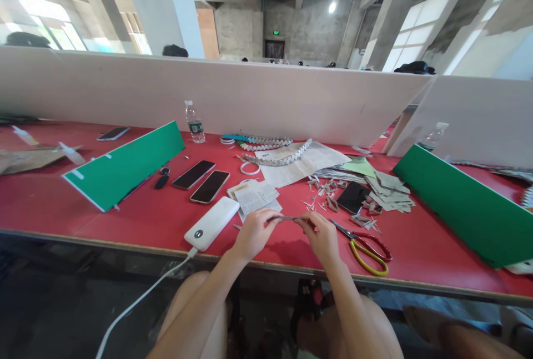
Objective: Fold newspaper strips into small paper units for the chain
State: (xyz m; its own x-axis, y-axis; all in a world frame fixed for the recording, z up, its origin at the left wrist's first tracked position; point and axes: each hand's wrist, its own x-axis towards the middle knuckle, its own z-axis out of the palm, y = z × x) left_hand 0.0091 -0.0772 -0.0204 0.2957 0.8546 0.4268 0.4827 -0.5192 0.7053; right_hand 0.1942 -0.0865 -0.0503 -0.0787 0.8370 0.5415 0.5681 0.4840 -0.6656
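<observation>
Scissors (pixel 366 245), power bank (pixel 212 223), two phones (pixel 202 180) and a bottle (pixel 194 122) on the red table (pixel 125 220).

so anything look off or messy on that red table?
Mostly clutter, no damage. Small folded paper scraps lie scattered around a dark phone. The scissors sit open close to the table edge. Both hands pinch one thin paper strip.

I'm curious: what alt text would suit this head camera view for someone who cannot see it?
Two bare hands, left hand and right hand, pinch a narrow folded paper strip between them over a red table. Around them lie yellow-handled scissors, a white power bank, phones and paper scraps.
</observation>
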